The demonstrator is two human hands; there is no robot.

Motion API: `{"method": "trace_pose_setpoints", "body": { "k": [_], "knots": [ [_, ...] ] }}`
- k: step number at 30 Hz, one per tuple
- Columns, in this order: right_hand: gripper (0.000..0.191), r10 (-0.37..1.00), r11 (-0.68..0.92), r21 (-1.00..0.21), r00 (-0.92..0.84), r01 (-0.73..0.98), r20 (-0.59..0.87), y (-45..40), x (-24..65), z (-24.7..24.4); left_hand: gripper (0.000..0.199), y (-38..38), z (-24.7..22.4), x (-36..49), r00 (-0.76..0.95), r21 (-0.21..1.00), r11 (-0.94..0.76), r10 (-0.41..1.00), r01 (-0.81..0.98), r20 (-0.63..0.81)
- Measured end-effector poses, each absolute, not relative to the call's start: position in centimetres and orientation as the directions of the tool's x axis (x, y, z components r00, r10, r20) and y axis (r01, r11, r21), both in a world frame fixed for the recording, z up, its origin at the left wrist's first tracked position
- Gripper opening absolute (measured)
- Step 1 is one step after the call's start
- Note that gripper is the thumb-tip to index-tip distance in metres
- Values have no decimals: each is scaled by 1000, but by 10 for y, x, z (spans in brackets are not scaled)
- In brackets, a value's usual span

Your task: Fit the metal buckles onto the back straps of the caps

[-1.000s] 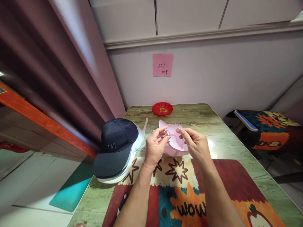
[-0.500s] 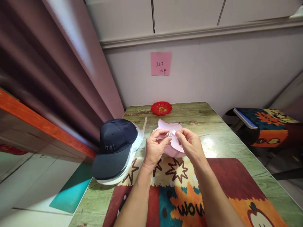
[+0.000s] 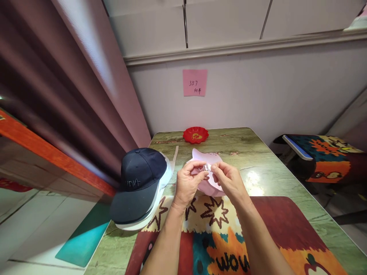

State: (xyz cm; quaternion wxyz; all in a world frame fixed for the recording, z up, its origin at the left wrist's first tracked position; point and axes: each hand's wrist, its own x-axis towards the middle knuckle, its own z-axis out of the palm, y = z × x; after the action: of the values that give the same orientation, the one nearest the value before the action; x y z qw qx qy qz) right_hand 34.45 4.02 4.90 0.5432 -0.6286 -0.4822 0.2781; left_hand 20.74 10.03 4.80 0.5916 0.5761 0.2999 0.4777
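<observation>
Desk [image 3: 235, 142] with navy cap [image 3: 143, 166] at left, pink cap [image 3: 212, 188] mid-desk behind the hands, red dish [image 3: 195, 135] at far edge, small metal buckle [image 3: 205, 167] above pink cap, left hand's [image 3: 187, 182] fingers clamped on it, right hand's [image 3: 229, 179] fingers pinched together beside it.

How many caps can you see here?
3: a navy cap on the left of the table, a white cap under it, and a pink cap by the left hand and right hand. Others may be hidden.
</observation>
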Motion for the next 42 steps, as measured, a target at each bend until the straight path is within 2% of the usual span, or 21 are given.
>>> {"method": "trace_pose_setpoints", "body": {
  "k": [3, 9, 17, 27, 37, 42],
  "knots": [
    [42, 938, 28, -987, 338, 161, 82, 40, 343, 54, 27, 100, 49, 206, 386, 969, -111, 902, -222, 192],
    [37, 955, 44, -998, 290, 46, 56, 38, 343, 62, 27, 100, 54, 203, 425, 970, -68, 890, -235, 166],
    [31, 962, 104, -994, 251, 22, 106, 37, 351, 64, 31, 102, 52, 200, 460, 976, -49, 876, -212, 144],
    [31, 962, 135, -985, 223, 111, 157, 34, 354, 66, 30, 103, 52, 198, 484, 973, -82, 856, -217, 181],
    [31, 956, 153, -985, 241, 76, 167, 34, 353, 66, 29, 104, 49, 195, 495, 979, -140, 847, -147, 195],
    [28, 963, 125, -992, 240, 8, 123, 34, 349, 68, 28, 104, 47, 196, 489, 976, -164, 845, -145, 215]
  ]
}}
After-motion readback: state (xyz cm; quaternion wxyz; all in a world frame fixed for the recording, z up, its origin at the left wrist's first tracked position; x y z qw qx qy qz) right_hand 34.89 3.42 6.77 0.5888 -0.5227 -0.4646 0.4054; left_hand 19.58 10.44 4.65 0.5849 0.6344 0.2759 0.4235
